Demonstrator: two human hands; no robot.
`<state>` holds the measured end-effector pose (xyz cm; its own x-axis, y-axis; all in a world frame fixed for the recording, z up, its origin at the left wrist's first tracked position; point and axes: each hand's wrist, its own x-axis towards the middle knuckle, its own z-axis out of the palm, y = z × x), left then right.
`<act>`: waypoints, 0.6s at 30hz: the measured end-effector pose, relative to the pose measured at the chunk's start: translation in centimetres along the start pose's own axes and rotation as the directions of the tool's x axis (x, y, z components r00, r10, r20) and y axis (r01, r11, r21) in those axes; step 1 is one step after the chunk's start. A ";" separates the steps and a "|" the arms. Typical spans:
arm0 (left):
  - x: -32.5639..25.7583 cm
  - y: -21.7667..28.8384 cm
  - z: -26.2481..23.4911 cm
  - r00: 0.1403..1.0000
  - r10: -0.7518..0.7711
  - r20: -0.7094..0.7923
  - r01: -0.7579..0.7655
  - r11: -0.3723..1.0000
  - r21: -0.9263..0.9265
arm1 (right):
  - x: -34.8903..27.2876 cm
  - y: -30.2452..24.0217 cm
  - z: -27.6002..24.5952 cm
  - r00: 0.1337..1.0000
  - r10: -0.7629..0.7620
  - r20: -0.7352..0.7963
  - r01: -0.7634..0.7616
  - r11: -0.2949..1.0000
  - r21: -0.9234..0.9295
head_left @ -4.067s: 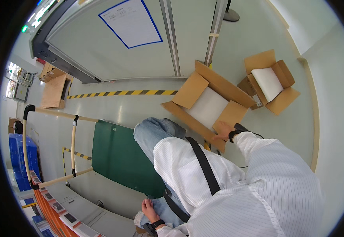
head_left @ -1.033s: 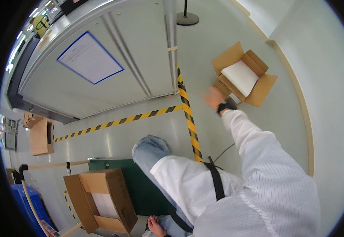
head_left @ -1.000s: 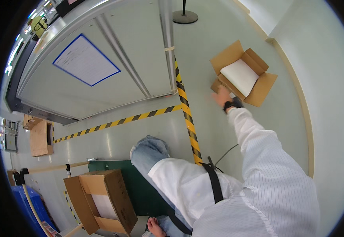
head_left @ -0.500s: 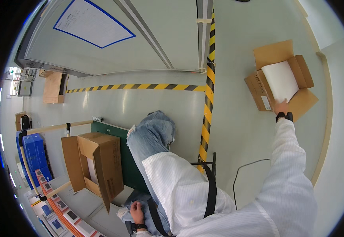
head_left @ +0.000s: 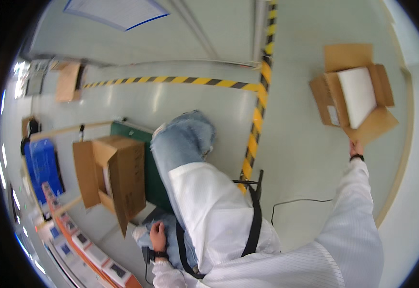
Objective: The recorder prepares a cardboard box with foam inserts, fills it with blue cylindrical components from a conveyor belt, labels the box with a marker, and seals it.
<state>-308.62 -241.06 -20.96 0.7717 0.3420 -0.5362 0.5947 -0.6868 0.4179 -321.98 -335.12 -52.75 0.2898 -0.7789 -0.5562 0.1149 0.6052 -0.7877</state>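
Note:
On the floor at the right stands an open cardboard box (head_left: pixel 335 96), its flaps folded outward and a white sheet-like piece (head_left: pixel 358 96) lying inside. My right arm is stretched out to it, and my right hand (head_left: pixel 356 149) grips the edge of its near flap (head_left: pixel 375 126); the fingertips are partly hidden. My left hand (head_left: pixel 158 236) rests on my jeans-clad leg with its fingers curled in and nothing seen in them. Left of my legs, a second open cardboard box (head_left: pixel 131 177) sits on a green surface (head_left: pixel 157 182), with something white just visible inside.
Yellow-black floor tape (head_left: pixel 252 139) runs between me and the right-hand box. A thin black cable (head_left: pixel 298 200) lies on the floor. At the left are a blue bin (head_left: pixel 43 168) and a rack with small boxed items (head_left: pixel 94 254). A large grey panel (head_left: pixel 209 29) stands ahead.
My right hand has moved off the white piece inside the box to the near flap's edge. The view has shifted slightly; my left hand stays on my leg.

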 end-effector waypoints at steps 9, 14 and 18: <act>0.3 -0.2 -0.1 0.998 0.006 -0.058 -0.010 0.997 -0.074 | -13.0 7.4 12.6 0.970 0.120 0.210 -0.137 0.988 0.068; -0.6 0.9 0.1 0.987 0.059 -0.152 -0.072 0.994 -0.081 | -31.9 8.6 22.9 0.940 0.217 0.262 -0.284 0.925 0.252; -0.7 -0.6 0.9 0.980 0.109 -0.169 -0.133 0.982 -0.137 | -39.6 8.7 26.6 0.853 0.325 0.409 -0.451 0.853 0.262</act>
<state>-309.68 -241.47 -21.45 0.8588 0.3686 -0.3558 0.5122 -0.6314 0.5822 -307.17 -294.63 -30.52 0.6732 -0.3999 -0.6220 0.2161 0.9108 -0.3518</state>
